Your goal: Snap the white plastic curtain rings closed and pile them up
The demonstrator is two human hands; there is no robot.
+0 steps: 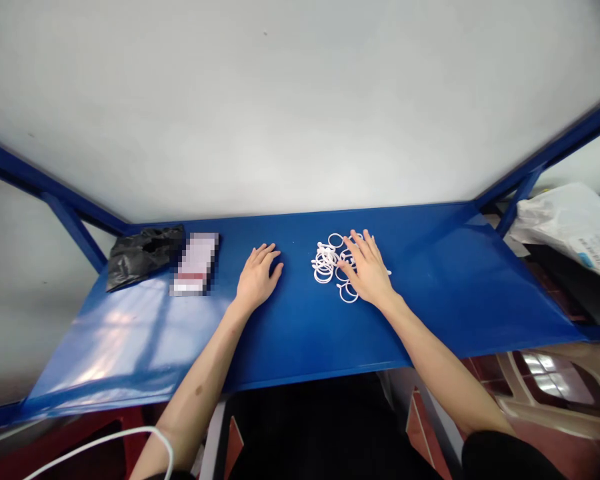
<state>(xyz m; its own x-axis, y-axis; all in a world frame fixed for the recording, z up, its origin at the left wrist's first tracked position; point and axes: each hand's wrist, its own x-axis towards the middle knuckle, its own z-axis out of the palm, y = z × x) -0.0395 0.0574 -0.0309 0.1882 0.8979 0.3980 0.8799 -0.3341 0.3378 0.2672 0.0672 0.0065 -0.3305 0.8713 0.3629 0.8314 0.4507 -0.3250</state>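
Several thin white rings with small knobs (324,265), which look like curtain rings, lie in a loose pile on the blue tabletop (300,333). My right hand (367,270) rests palm down over the right part of the pile, fingers stretched out, so some rings are hidden beneath it. A few rings show around its fingertips and beside the thumb. To the left of the pile, my left hand (259,277) lies palm down on the tabletop, its fingers extended and the thumb apart. No object shows in it.
A crumpled black plastic bag (143,257) and a pixelated, phone-like object (196,263) lie at the left. Blue frame bars (75,230) flank the tabletop, with a pale wall (300,120) behind. A white plastic bag (573,227) sits at the right. A white cable (105,437) crosses the lower left.
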